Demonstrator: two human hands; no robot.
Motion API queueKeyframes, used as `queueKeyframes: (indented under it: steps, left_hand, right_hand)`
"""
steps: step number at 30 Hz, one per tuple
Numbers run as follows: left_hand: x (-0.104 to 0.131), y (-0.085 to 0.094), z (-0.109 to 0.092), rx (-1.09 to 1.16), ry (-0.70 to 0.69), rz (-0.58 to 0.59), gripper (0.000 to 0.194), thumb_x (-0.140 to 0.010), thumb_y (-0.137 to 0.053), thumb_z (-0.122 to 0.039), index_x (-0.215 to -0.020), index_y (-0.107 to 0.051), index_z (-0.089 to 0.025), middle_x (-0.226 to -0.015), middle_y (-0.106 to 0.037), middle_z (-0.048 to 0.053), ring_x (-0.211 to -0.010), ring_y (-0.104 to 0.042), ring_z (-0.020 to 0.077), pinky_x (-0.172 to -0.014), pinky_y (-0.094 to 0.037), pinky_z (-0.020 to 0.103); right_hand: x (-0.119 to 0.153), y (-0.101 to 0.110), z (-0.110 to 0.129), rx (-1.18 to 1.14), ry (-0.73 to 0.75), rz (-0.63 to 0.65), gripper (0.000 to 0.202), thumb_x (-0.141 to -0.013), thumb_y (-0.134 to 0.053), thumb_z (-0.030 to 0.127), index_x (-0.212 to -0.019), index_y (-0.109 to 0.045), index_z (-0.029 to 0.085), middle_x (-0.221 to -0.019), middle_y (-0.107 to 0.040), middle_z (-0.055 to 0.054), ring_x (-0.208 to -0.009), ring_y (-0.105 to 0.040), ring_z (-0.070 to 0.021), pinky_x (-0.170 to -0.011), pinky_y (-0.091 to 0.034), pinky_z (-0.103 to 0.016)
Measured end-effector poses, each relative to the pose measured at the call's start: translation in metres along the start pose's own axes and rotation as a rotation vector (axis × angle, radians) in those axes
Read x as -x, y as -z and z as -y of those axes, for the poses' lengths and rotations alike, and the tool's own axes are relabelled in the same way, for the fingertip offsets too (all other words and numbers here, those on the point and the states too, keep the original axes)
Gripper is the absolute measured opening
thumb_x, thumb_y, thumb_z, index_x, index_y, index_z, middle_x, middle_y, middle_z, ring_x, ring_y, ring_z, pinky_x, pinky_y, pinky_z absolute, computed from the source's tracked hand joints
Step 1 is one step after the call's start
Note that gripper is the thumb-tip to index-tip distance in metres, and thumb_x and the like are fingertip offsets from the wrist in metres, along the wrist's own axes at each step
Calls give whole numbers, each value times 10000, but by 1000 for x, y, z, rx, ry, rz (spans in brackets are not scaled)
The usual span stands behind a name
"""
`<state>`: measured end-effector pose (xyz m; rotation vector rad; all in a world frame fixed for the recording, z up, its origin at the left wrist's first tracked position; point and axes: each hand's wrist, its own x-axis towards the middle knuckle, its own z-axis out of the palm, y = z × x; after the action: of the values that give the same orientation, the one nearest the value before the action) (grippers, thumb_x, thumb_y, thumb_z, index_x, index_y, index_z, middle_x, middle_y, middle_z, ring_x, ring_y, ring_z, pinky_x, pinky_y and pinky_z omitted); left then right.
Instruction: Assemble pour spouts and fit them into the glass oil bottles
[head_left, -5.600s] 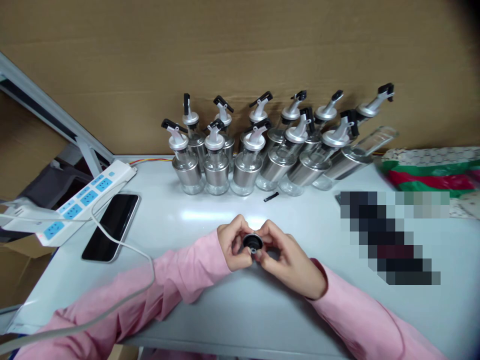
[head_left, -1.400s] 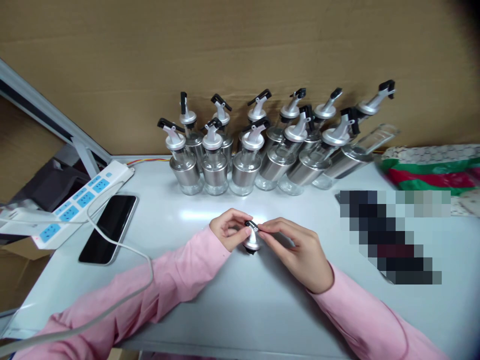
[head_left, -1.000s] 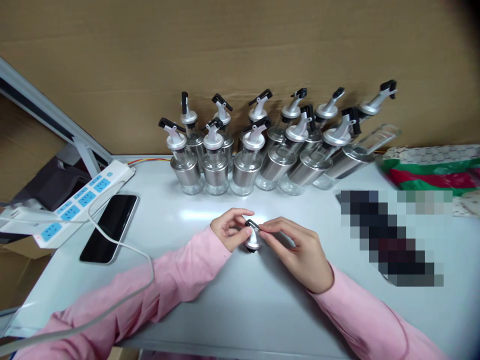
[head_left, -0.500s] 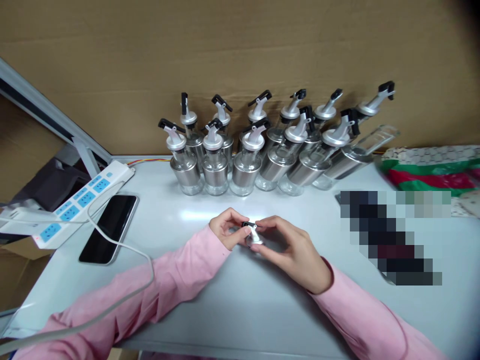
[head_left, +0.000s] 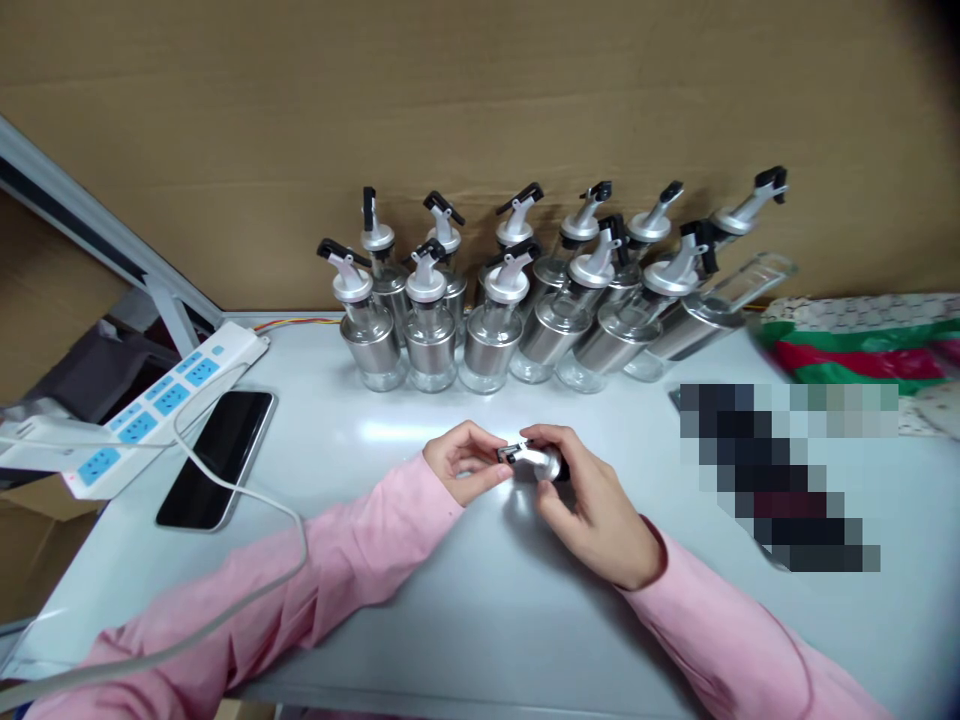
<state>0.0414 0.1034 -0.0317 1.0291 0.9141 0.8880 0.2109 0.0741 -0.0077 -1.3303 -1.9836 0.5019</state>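
Observation:
Above the white table, my two hands hold one loose bottle pourer, a silver spout with a black flap and a round collar [head_left: 546, 463]. It lies tilted on its side, the spout end toward the left. My left hand [head_left: 466, 464] pinches the flap end between thumb and fingers. Around the collar end curl the fingers and thumb of my right hand [head_left: 600, 505], which partly hide the dark stopper. Behind them stand several glass oil bottles [head_left: 491, 340] with steel bands, most topped by similar pourers. The rightmost bottle [head_left: 765, 278] shows a bare glass neck.
At the left lie a black-screened phone [head_left: 217, 460] and a white power strip [head_left: 169, 405] with blue sockets. A white cable [head_left: 247, 490] runs over my left sleeve. At right are a pixelated dark object [head_left: 780, 480] and a colourful bag [head_left: 862, 350]. Cardboard [head_left: 480, 90] backs the table.
The pourer has turned from upright to lying sideways, its collar now toward my right hand. My right hand has shifted its fingers around the collar; the bottles stay put.

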Motion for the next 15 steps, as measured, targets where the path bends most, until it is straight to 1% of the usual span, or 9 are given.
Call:
queueKeyframes:
  steps: [2,5,8,10,13,15]
  left_hand:
    - [0,0,-1,-36,-6,11,328,-603,-825,-293,-807,-623,-135,-776,-696,25,-698,-658,102,-727,-517,230]
    - [1,0,-2,-56,15,20,346,-579,-836,-312,-794,-632,-134,-761,-707,33,-675,-663,116,-705,-517,240]
    - [1,0,-3,-6,39,46,359,-574,-833,-370,-753,-636,-128,-704,-703,29,-628,-668,128,-691,-532,261]
    - [1,0,-2,35,53,60,362,-580,-823,-402,-723,-640,-124,-674,-701,27,-608,-667,130,-684,-539,265]
    - [0,0,-1,41,55,63,353,-568,-832,-388,-702,-639,-126,-645,-697,16,-608,-664,115,-652,-525,226]
    - [0,0,0,22,54,71,347,-565,-836,-373,-681,-619,-128,-619,-684,5,-586,-653,104,-617,-510,207]
  right_hand:
    - [0,0,-2,11,8,7,402,-716,-414,116,-1109,-432,199,-917,-625,-78,-830,-644,-211,-705,-526,-324]
    - [1,-2,-2,6,-35,25,443,-718,-448,130,-1153,-398,194,-870,-602,-57,-723,-628,-193,-646,-516,-310]
    - [1,-4,-1,-9,-60,21,439,-736,-524,193,-1155,-390,188,-836,-588,-41,-646,-612,-173,-605,-506,-294]
    - [1,-4,0,-12,-53,17,445,-737,-575,237,-1142,-400,186,-823,-589,-38,-669,-624,-180,-618,-507,-291]
    - [0,-4,0,1,-39,24,480,-715,-642,289,-1127,-417,185,-819,-599,-40,-729,-644,-198,-644,-511,-293]
    - [0,-3,-1,7,-57,32,493,-709,-668,321,-1118,-426,190,-807,-605,-32,-700,-648,-190,-625,-509,-281]
